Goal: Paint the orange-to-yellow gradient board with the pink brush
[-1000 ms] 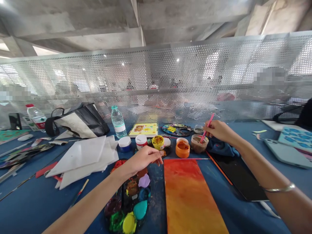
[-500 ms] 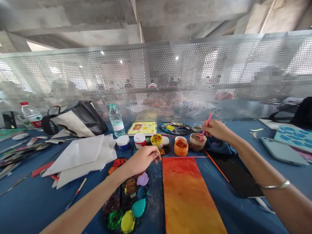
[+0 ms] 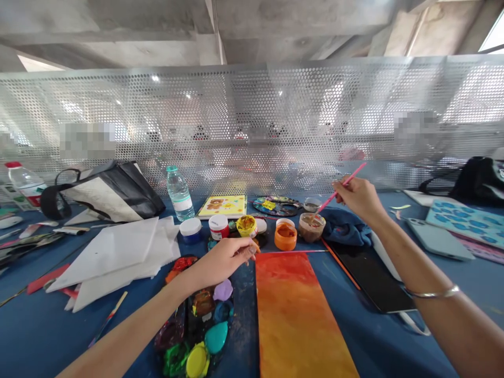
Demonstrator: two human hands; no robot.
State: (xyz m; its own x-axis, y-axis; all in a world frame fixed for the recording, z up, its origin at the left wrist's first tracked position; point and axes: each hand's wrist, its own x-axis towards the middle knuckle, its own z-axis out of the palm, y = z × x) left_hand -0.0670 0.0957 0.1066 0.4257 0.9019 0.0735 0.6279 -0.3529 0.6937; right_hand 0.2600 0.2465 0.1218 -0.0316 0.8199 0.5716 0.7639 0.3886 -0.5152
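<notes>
In my right hand [image 3: 360, 199] is a pink paintbrush [image 3: 342, 186], pinched near its middle. The brush slants down to the left, its tip inside the cup of murky brown water [image 3: 312, 227]. My left hand [image 3: 236, 254] hovers by the top left corner of the red-to-orange painted canvas [image 3: 301, 315], fingers curled down together; what they hold, if anything, is hidden. Under my left forearm lies a paint palette [image 3: 205, 317] with several colours. An open orange paint jar [image 3: 285, 234] and an open yellow jar [image 3: 246, 226] stand beyond the canvas.
A blue cloth [image 3: 346, 226] and a black tablet [image 3: 370, 278] lie right of the canvas. White sheets [image 3: 114, 257], a bag [image 3: 114, 191] and a water bottle [image 3: 180, 194] are on the left. A perforated metal screen [image 3: 252, 121] rises behind.
My right hand has tilted the brush from steep to a flatter slant, its top now further right, with the tip still in the cup. The whole view has shifted slightly; my left hand stays by the canvas corner.
</notes>
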